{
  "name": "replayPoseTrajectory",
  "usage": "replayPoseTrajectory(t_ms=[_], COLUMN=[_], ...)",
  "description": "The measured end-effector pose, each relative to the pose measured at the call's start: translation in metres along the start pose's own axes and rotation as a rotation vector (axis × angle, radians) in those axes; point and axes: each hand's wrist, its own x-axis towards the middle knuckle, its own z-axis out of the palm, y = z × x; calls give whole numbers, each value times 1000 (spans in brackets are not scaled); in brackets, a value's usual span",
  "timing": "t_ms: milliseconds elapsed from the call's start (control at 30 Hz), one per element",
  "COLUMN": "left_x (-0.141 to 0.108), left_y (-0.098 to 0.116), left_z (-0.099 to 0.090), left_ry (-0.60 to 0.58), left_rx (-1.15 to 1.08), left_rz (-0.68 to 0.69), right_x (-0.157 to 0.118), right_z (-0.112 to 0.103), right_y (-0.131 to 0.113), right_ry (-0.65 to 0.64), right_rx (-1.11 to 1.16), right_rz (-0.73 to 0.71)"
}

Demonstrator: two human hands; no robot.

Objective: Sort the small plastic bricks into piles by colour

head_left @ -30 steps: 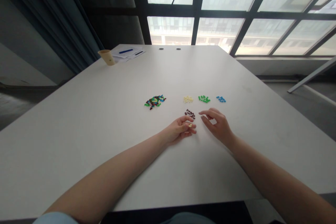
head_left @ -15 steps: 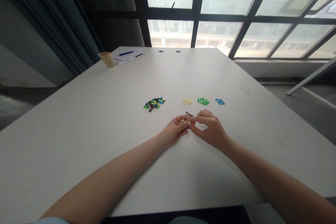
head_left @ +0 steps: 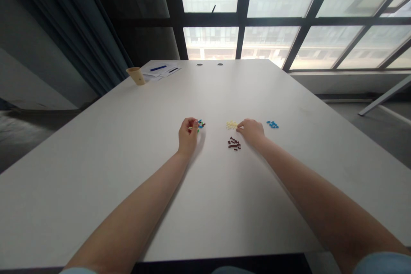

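My left hand [head_left: 188,135] is over the mixed pile of small coloured toy bricks [head_left: 201,124], its fingers curled and thumb closed in. The hand covers most of that pile, and what it grips is hidden. To the right, my right hand [head_left: 253,131] pinches at the right edge of a group of pale yellow bricks [head_left: 230,125], a yellow piece at its fingertips. Dark brown bricks [head_left: 234,144] lie in a loose group nearer me, below the yellow ones. Blue bricks [head_left: 272,124] are right of my right hand, which hides the green group.
At the far left a tan paper cup [head_left: 137,76] stands beside papers [head_left: 162,71] with a blue pen [head_left: 158,68] on them. Two round discs [head_left: 199,64] show near the far edge of the white table [head_left: 199,205]. Windows are behind it.
My hands were together above the brown bricks and have moved apart. The left went left and forward onto the mixed pile; the right went forward and right to the yellow bricks, uncovering the brown ones.
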Motion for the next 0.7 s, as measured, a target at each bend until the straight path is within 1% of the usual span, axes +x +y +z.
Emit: replayPoseTrajectory(t_ms=[67,133,200,267,333,400,433,500,567,633,700], left_x=[-2,-2,-1,2,4,6,6,4,1,-3,-7], left_y=[1,2,2,2,2,3,3,5,7,9,11], left_z=[3,3,1,-3,-8,-12,-13,-12,-10,-7,-4], left_ry=[-24,-21,6,58,97,77,46,-29,-91,-125,-134], left_rx=[10,-5,-19,17,142,348,465,681,831,923,994], left_rz=[8,1,-8,5,63,136,162,183,184,204,234], right_x=[1,1,1,-3,-12,-29,-40,-64,-85,-98,-100], right_z=[1,1,-1,-5,-12,-18,-19,-20,-17,-13,-9], right_y=[-4,-4,0,5,7,4,1,-6,-12,-13,-8], right_ry=[-12,-4,27,88,159,188,179,121,75,59,61], right_rx=[-8,-15,-17,-4,24,69,96,146,191,225,249], right_rz=[32,38,20,-5,-24,-44,-56,-105,-181,-223,-239])
